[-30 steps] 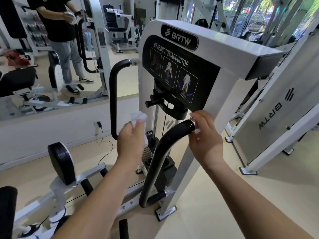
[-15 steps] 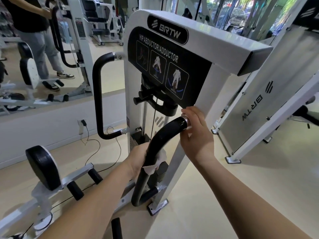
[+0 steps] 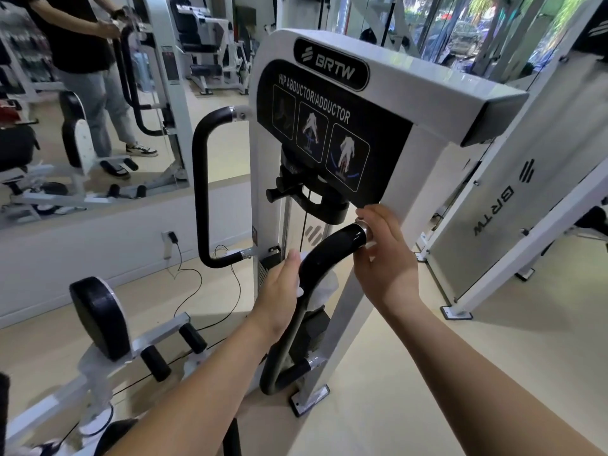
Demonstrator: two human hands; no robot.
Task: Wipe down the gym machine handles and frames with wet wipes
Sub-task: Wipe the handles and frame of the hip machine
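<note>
A white hip abductor/adductor machine [image 3: 427,103] stands in front of me with two black padded handles. My left hand [image 3: 279,291] is wrapped round the near handle [image 3: 332,251] at its bend, with a white wet wipe [image 3: 325,289] between palm and bar. My right hand [image 3: 385,258] grips the handle's upper end, fingers curled round its chrome collar [image 3: 365,230]. The far handle [image 3: 200,179] on the machine's left side is untouched.
A black leg pad [image 3: 98,317] on a white arm sits low at the left. Cables trail across the floor to a wall socket [image 3: 169,240]. A wall mirror [image 3: 49,166] reflects a person and machines. Another white machine panel [image 3: 493,218] stands to the right.
My left hand brought the wipe from the air onto the near handle, then slid it up along the bar toward the bend. The right hand stayed on the handle's top end.
</note>
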